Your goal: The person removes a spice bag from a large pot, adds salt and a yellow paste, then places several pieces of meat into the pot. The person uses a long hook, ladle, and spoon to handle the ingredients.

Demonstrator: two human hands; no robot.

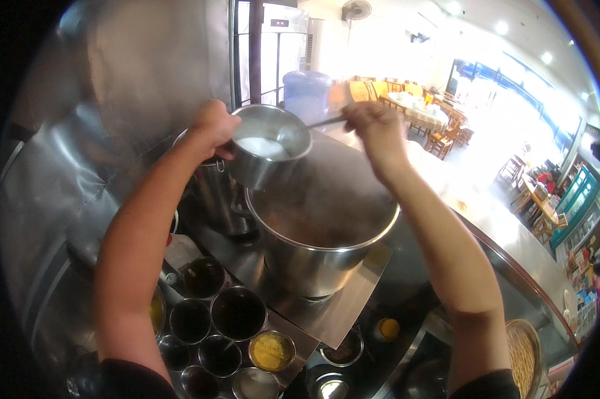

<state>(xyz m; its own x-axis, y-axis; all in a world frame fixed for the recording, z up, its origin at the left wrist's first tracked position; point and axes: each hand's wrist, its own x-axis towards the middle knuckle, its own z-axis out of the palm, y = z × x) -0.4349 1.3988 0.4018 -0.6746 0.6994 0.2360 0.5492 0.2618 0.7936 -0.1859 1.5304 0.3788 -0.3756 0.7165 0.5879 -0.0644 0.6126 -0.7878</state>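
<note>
With my left hand [214,127] I grip the rim of a steel pot [272,172], tilted a little so that white contents [263,147] show inside. My right hand [375,132] holds the handle of a metal spoon or ladle [327,120] whose far end reaches into that pot. Below both stands a large steel stockpot [310,272] of dark brown liquid [325,214], with steam rising over it. The small pot hangs above the stockpot's far left rim. Steam and the pot wall hide part of the utensil's bowl.
Another tall steel pot [223,204] stands behind on the left. Several round containers sit at lower left, one of yellow powder [271,350]. A steel wall [155,60] rises at left. A counter [489,214] runs along the right, a woven basket [522,356] near its lower end.
</note>
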